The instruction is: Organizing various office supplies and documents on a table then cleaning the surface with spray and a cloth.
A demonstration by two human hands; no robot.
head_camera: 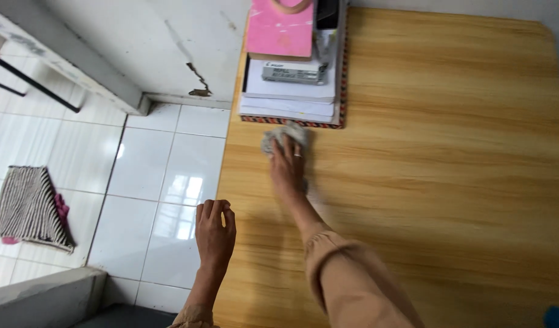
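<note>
Head view: right hand [287,168] stretched out over the wooden table [449,158], palm down, fingers pressed flat on a grey cloth [283,135]. Cloth is bunched under the fingertips, lying on the table near its left edge, just in front of a stack of books and papers [289,91]. Cannot tell if cloth touches the stack. A ring shows on one finger. Tan sleeve [352,285] covers the right forearm.

Left hand [214,231] sits at the table's left edge, fingers curled loosely together, holding nothing; whether it grips the edge or just rests there is hard to tell.

Stack sits at the far left corner of the table: pink book [279,30] on top, white sheets below, a small grey box [294,74] on them, patterned border at the bottom.

Left of the table, white tiled floor [164,176] with a striped mat [30,206] well apart from the hands. Cracked white wall [170,42] behind.
</note>
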